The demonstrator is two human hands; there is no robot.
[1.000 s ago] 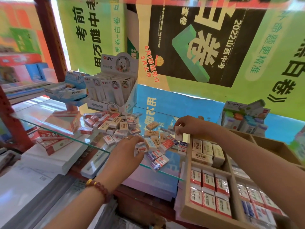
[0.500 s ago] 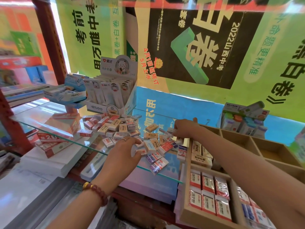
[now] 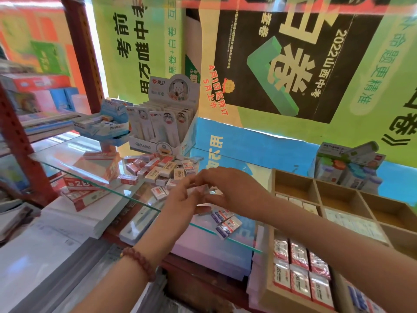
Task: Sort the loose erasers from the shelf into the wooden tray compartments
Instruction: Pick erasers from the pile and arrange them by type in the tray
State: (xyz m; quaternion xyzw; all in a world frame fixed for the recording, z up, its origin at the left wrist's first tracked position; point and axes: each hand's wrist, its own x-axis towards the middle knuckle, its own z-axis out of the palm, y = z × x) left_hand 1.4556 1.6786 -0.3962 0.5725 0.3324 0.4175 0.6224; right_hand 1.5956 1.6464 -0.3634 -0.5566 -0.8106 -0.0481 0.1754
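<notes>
Loose erasers [image 3: 162, 170] lie in a pile on the glass shelf [image 3: 94, 177], most in red-and-white or cream wrappers. Some blue-and-white ones [image 3: 225, 223] sit near the shelf's front edge. My left hand [image 3: 180, 199] hovers over the pile with its fingers and thumb curled round a pale, blurred eraser [image 3: 201, 190]. My right hand [image 3: 234, 188] reaches in from the right, its fingertips meeting that same eraser; blur hides its grasp. The wooden tray [image 3: 268, 267] stands at the right, with red-and-white erasers [image 3: 300, 274] in its near compartment.
A white display box of correction tapes [image 3: 162, 125] and a blue-white carton [image 3: 106, 127] stand behind the pile. Flat red-and-white boxes [image 3: 94, 170] lie on the shelf's left. Glue bottles [image 3: 347, 168] stand behind the tray. A red shelf post [image 3: 20, 143] rises at the left.
My right hand has left the tray's edge and moved left to meet my left hand over the pile. My left hand has lifted slightly with an eraser in it.
</notes>
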